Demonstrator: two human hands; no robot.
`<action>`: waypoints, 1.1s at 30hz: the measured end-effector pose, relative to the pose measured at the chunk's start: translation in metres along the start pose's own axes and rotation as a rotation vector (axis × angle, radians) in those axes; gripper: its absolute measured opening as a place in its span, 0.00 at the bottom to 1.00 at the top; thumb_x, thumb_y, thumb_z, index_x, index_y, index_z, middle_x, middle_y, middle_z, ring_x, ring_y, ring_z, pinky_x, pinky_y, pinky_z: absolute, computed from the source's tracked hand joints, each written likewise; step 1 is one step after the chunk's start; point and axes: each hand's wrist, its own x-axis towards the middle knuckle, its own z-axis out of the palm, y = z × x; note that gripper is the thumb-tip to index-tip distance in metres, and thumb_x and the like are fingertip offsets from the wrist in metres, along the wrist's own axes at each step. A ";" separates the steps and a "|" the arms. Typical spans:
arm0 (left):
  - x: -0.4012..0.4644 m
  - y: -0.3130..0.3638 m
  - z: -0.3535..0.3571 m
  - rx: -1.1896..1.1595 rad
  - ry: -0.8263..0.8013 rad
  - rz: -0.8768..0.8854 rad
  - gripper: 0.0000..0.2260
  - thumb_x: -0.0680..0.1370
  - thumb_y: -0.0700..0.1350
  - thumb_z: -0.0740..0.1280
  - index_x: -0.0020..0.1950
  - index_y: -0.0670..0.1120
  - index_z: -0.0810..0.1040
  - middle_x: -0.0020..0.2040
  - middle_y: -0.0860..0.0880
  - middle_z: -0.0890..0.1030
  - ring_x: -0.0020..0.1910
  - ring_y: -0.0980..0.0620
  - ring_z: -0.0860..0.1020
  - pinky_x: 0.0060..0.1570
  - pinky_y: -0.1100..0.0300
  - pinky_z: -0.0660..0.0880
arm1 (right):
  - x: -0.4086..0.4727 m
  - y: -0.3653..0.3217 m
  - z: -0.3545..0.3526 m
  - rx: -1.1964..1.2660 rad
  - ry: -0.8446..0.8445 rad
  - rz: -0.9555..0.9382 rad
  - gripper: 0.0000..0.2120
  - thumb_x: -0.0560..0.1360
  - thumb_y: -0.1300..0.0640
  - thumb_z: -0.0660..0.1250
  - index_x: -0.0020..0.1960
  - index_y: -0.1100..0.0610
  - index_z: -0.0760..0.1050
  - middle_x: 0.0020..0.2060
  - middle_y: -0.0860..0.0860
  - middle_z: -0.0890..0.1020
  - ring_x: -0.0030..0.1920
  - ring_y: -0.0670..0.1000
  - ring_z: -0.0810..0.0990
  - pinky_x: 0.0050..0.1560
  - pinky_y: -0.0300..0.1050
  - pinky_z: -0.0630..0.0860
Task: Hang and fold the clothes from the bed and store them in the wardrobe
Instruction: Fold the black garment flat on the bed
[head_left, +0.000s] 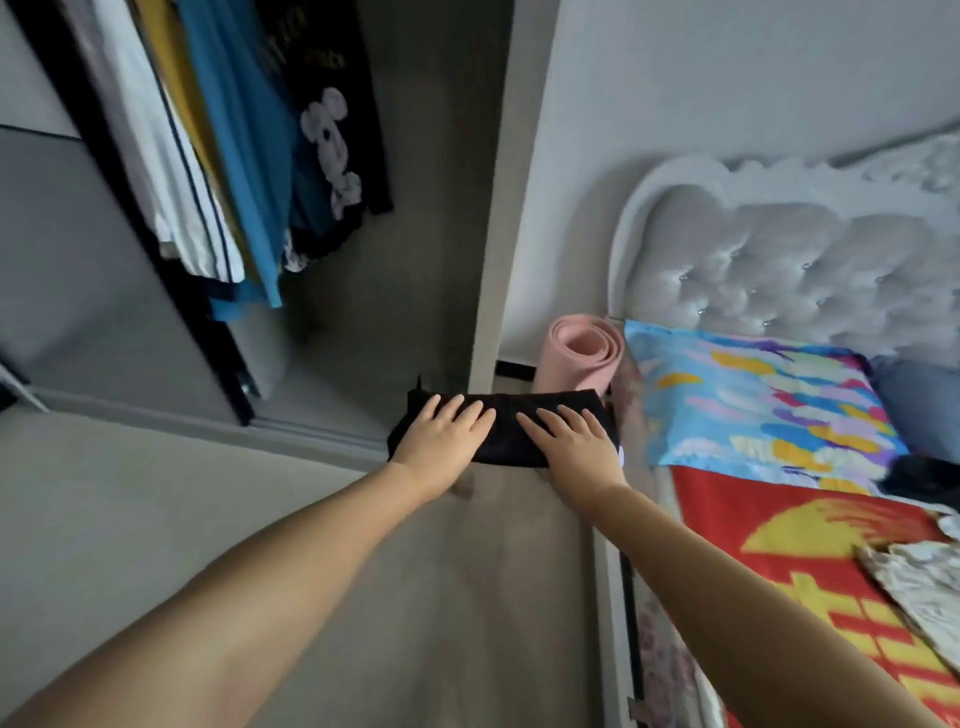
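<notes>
A folded black garment (506, 431) lies mid-frame, carried flat between the wardrobe (218, 156) and the bed (810, 545). The left hand (444, 434) and right hand (574, 441) rest on top of it, grip spread with fingers straight.

One head view looks steeply down from close above the bed (810, 545) edge, facing the wardrobe (218, 171), somewhat blurred, left of it.

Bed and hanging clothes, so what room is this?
Most likely a bedroom. There is a bed with a padded headboard and a bright pillow, and an open wardrobe with shirts hanging inside. Both hands carry a folded black garment.
</notes>
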 end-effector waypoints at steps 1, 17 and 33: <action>-0.010 -0.031 0.002 0.013 -0.021 -0.031 0.28 0.80 0.34 0.54 0.78 0.44 0.48 0.78 0.45 0.53 0.77 0.43 0.54 0.74 0.46 0.49 | 0.022 -0.025 -0.005 0.005 0.006 -0.037 0.34 0.78 0.60 0.57 0.78 0.45 0.46 0.76 0.50 0.58 0.76 0.56 0.53 0.76 0.53 0.46; -0.048 -0.302 0.054 0.054 -0.160 -0.337 0.30 0.79 0.36 0.59 0.78 0.44 0.49 0.77 0.45 0.57 0.75 0.43 0.57 0.73 0.48 0.54 | 0.268 -0.229 -0.019 0.042 -0.026 -0.368 0.34 0.78 0.63 0.55 0.78 0.44 0.46 0.76 0.50 0.58 0.76 0.55 0.53 0.76 0.51 0.47; 0.124 -0.422 0.119 -0.035 -0.178 -0.135 0.31 0.60 0.40 0.79 0.63 0.43 0.78 0.57 0.45 0.80 0.54 0.46 0.80 0.53 0.54 0.78 | 0.459 -0.199 0.028 0.079 -0.261 -0.251 0.35 0.78 0.62 0.57 0.79 0.45 0.45 0.77 0.50 0.57 0.77 0.54 0.52 0.76 0.51 0.47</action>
